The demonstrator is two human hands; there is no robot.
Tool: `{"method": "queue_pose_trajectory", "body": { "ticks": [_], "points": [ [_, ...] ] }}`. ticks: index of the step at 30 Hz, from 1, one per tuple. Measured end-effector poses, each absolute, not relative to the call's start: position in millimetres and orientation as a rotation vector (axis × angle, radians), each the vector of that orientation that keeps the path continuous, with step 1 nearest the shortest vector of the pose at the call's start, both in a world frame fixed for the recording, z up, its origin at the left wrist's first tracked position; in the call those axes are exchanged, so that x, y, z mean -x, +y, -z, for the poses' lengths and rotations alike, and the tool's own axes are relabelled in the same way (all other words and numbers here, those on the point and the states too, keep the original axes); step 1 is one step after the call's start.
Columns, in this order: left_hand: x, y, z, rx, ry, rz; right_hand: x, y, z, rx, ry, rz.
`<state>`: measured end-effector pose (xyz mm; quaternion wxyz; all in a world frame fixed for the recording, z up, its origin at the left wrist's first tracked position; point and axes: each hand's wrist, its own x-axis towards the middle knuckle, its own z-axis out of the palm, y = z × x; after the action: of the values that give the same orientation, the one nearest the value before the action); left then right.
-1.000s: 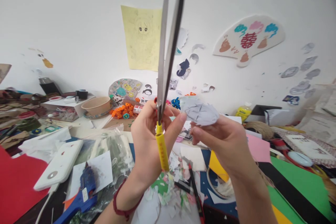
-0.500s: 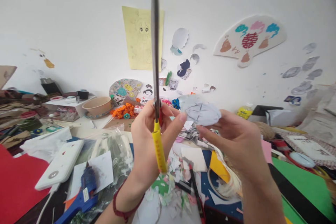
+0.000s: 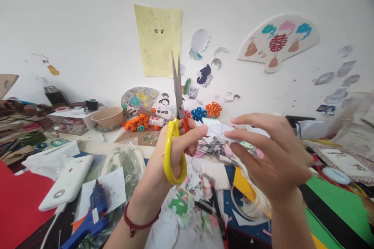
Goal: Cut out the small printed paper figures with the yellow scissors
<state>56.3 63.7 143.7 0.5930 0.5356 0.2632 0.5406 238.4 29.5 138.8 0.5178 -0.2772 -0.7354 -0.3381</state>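
Note:
Scissors (image 3: pixel 178 89) with one yellow and one red handle hang from my left hand (image 3: pixel 175 148), their blades pointing up and slightly parted. The same hand's fingers pinch the left part of a folded white paper (image 3: pixel 214 127). My right hand (image 3: pixel 263 149) is at the paper's right side, fingers spread and slightly bent, the fingertips near or against the paper. Whether they touch it is unclear. Below both hands lies a heap of paper scraps (image 3: pixel 179 204).
A blue glue gun (image 3: pixel 97 210) and white power bank (image 3: pixel 66 182) lie left. Green paper (image 3: pixel 341 206) and a roll of pale cord (image 3: pixel 257 198) are at the right. Blue and orange flowers stand behind the hands. A yellow drawing (image 3: pixel 159 42) hangs on the wall.
The scissors have turned, showing the yellow loop and parted blades. The paper has tilted and moved lower, its drawn side no longer showing. My right hand's fingers have spread.

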Motion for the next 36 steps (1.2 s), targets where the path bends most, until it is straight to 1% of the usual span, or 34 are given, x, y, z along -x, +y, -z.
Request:
{"method": "queue_pose_trajectory", "body": {
  "ticks": [3, 7, 9, 13, 18, 24, 31, 36],
  "points": [
    [-56, 65, -142, -1.341, 0.620, -1.260, -236, 29, -139, 0.669, -1.715, 0.673],
    [-54, 64, -141, -1.446, 0.589, -1.424, -232, 26, -140, 0.686, -1.632, 0.282],
    [-53, 62, -141, -1.441, 0.499, -1.435, -231, 24, -141, 0.678, -1.593, 0.145],
    [-51, 57, -142, -1.397, 0.397, -1.342, -231, 22, -140, 0.674, -1.557, 0.025],
    [-54, 54, -142, -1.436, 0.532, -1.339, -232, 23, -138, 0.721, -1.527, -0.145],
    [-54, 53, -139, -1.481, 0.591, -1.403, -230, 24, -136, 0.761, -1.497, -0.206],
    [-55, 48, -143, -1.475, 0.574, -1.345, -227, 24, -137, 0.783, -1.453, -0.200],
    [-55, 48, -143, -1.491, 0.603, -1.399, -238, 25, -137, 0.802, -1.531, -0.225]
  ]
}}
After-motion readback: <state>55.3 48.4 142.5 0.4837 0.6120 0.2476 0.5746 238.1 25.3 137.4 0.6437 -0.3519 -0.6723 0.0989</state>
